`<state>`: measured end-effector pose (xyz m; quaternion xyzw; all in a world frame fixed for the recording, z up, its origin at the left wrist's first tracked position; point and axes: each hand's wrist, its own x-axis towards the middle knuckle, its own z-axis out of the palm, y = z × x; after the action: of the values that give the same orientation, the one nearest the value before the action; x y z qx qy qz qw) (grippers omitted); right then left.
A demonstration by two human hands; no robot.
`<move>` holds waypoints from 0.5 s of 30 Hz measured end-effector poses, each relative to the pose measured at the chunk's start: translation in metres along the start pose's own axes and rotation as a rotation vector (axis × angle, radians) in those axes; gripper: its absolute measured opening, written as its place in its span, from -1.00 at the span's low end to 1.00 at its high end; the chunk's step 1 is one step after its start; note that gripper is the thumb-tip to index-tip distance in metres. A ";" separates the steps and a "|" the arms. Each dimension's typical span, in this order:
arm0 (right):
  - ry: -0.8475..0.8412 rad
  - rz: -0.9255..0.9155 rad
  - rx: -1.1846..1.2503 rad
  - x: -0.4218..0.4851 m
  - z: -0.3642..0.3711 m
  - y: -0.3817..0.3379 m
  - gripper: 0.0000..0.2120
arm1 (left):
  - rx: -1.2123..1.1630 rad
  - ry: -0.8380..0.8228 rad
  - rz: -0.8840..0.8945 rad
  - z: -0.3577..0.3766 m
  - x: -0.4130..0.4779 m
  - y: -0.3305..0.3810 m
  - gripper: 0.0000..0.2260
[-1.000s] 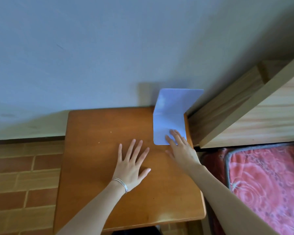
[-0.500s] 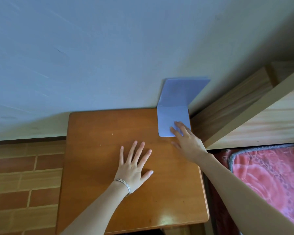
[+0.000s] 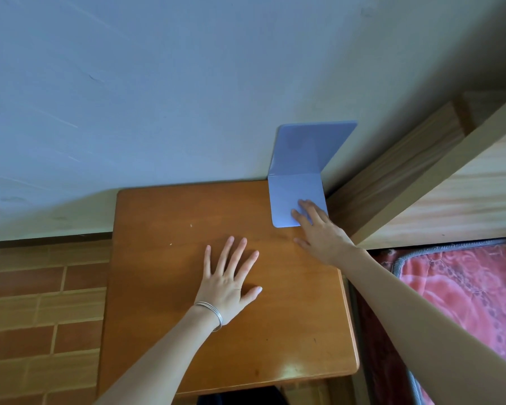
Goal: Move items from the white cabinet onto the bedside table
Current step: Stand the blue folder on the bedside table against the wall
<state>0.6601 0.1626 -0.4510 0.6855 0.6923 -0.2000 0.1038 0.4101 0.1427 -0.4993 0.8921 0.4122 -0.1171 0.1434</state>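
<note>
A pale blue L-shaped bookend (image 3: 300,176) stands in the far right corner of the brown wooden bedside table (image 3: 164,287), its upright plate against the wall. My right hand (image 3: 319,232) lies flat with its straight fingertips pressing on the bookend's base plate. My left hand (image 3: 231,279) rests flat on the tabletop near the middle, fingers spread, a thin silver bangle on the wrist. Neither hand holds anything. The white cabinet is out of view.
A pale wall (image 3: 187,83) stands right behind the table. A wooden bed frame (image 3: 421,176) borders the table's right side, with a red patterned mattress (image 3: 465,287) below it. Brown brick-pattern floor tiles (image 3: 41,302) lie to the left.
My right hand has slid the bookend back across the table until its upright plate meets the wall. My left hand has stayed flat on the tabletop.
</note>
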 end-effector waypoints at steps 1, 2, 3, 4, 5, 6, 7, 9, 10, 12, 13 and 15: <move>-0.001 0.001 -0.006 0.001 -0.001 -0.001 -0.43 | 0.005 -0.023 -0.001 -0.002 0.000 0.000 -0.40; 0.004 0.004 0.000 0.001 -0.003 -0.003 -0.42 | -0.002 -0.056 -0.015 -0.004 0.001 0.000 -0.40; 0.012 0.007 0.017 0.001 -0.006 -0.005 -0.42 | -0.011 -0.076 -0.025 -0.007 0.001 0.002 -0.40; 0.030 0.006 0.038 0.000 -0.010 -0.007 -0.43 | -0.012 -0.082 -0.043 -0.013 0.002 0.005 -0.40; 0.051 0.003 0.057 -0.001 -0.015 -0.009 -0.43 | 0.006 -0.105 -0.056 -0.020 0.003 0.007 -0.41; 0.072 0.000 0.078 -0.004 -0.020 -0.012 -0.43 | 0.038 -0.127 -0.054 -0.029 0.005 0.009 -0.41; 0.088 0.005 0.105 -0.009 -0.027 -0.014 -0.44 | 0.056 -0.157 -0.043 -0.036 0.009 0.009 -0.42; 0.094 0.018 0.147 -0.024 -0.043 -0.019 -0.48 | -0.024 -0.259 -0.093 -0.062 0.016 0.009 -0.46; 0.092 0.017 0.152 -0.033 -0.052 -0.021 -0.50 | -0.087 -0.306 -0.129 -0.078 0.021 0.010 -0.50; 0.096 0.007 0.152 -0.054 -0.070 -0.022 -0.54 | -0.174 -0.343 -0.155 -0.112 0.028 0.014 -0.54; 0.110 -0.002 0.143 -0.064 -0.079 -0.021 -0.55 | -0.156 -0.333 -0.148 -0.130 0.029 0.018 -0.56; 0.160 -0.015 0.123 -0.088 -0.098 -0.018 -0.56 | -0.037 -0.250 -0.093 -0.165 0.025 0.027 -0.58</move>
<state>0.6586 0.1244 -0.3234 0.6992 0.6900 -0.1873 0.0045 0.4617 0.2020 -0.3495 0.8477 0.4342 -0.2262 0.2042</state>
